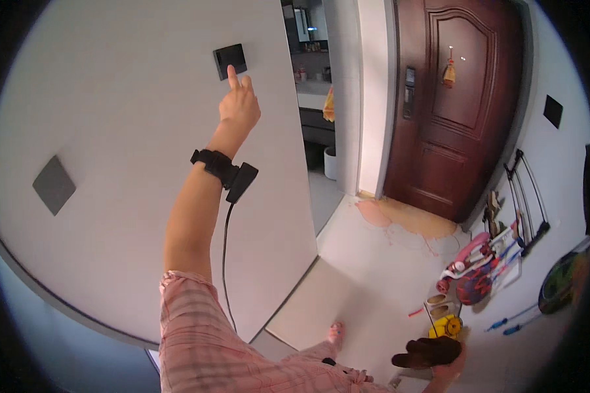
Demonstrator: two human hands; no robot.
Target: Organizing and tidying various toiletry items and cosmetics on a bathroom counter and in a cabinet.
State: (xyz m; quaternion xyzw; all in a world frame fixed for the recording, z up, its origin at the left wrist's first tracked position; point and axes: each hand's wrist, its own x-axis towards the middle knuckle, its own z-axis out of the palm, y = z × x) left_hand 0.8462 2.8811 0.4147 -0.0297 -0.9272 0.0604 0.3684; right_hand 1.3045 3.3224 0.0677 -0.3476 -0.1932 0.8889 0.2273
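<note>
Sleeve (pixel 200 321); left fingers (pixel 232 78) empty, at squarish, outward-facing switch (pixel 229 57); right hand's (pixel 452 368) grip unclear

The left fingers (pixel 233 80) could pass leftward along the wall (pixel 124 118), with a wristband cable (pixel 224 255) hanging in the way below.

This looks like a home entryway: panelled door (pixel 462 134), hanging tassel (pixel 449 74).

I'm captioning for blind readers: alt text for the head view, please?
A person's bare left grip reaches a black wall panel, index finger extended. The right grip holds a dark brown item. Beyond stands a closed reddish-brown door in an entryway cluttered on the right.
</note>
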